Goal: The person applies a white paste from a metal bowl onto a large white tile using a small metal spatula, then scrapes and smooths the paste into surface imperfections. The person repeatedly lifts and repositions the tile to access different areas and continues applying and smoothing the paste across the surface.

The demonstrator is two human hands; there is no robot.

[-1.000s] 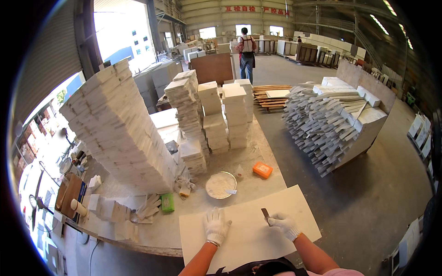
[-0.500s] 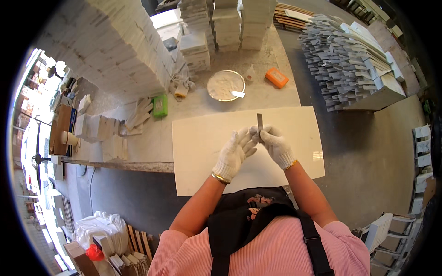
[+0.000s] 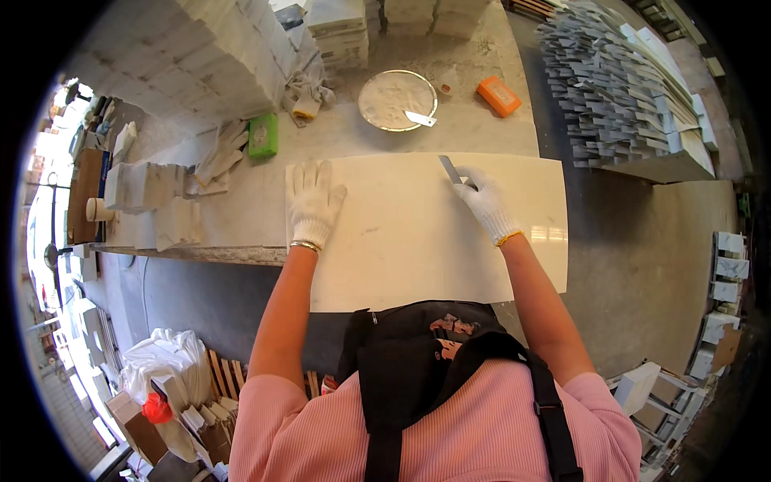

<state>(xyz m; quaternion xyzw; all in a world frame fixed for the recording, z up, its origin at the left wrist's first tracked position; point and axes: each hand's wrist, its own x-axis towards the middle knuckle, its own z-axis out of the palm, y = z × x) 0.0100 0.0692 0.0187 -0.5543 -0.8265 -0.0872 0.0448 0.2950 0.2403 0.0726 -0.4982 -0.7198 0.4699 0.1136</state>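
Observation:
A large glossy white slab lies in front of me on the workbench. My left hand, in a white knit glove, rests flat on its left part with the fingers stretched out. My gloved right hand is closed around a narrow grey metal scraper blade over the right half of the slab. The blade's upper end points away from me and a little left; its lower part is hidden by my fingers. Beyond the slab stands a round bowl of whitish paste or powder, with a putty knife in it.
An orange box sits right of the bowl, a green box to its left. Stacked pale stone tiles rise at the back left. Many grey strips are piled at the right. White plastic sheeting lies at lower left.
My hands have parted. The left has moved left and down flat onto the slab; the right keeps the scraper blade, now tilted left. My view has shifted.

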